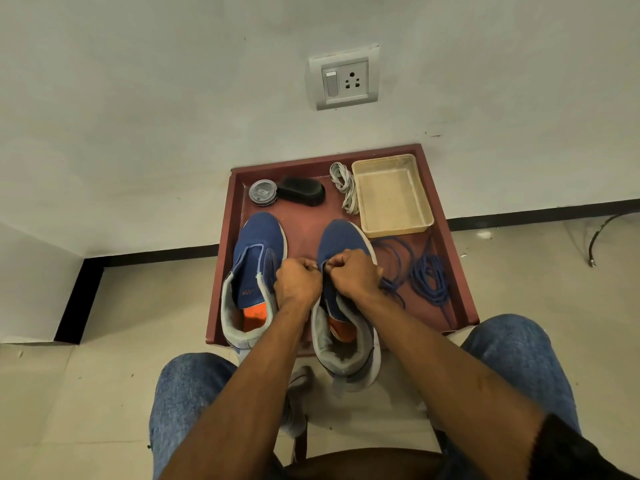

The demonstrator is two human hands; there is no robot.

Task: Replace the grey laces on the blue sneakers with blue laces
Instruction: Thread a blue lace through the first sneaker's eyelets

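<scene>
Two blue sneakers stand toes-away on a maroon tray table (239, 178). The left sneaker (258, 244) has no lace in it. Over the front eyelets of the right sneaker (341, 237), my left hand (298, 282) and my right hand (356, 273) are both curled tight, pinching at the lacing area. A blue lace (391, 289) trails from under my right hand to the right. A second bundle of blue lace (429, 278) lies further right. The grey laces (344, 185) lie bunched at the back of the table.
A beige plastic tray (393, 194) sits at the back right of the table. At the back left are a round polish tin (263, 193) and a black brush (303, 191). The table stands against a white wall with a socket (344, 81). My jeans-clad knees flank the table.
</scene>
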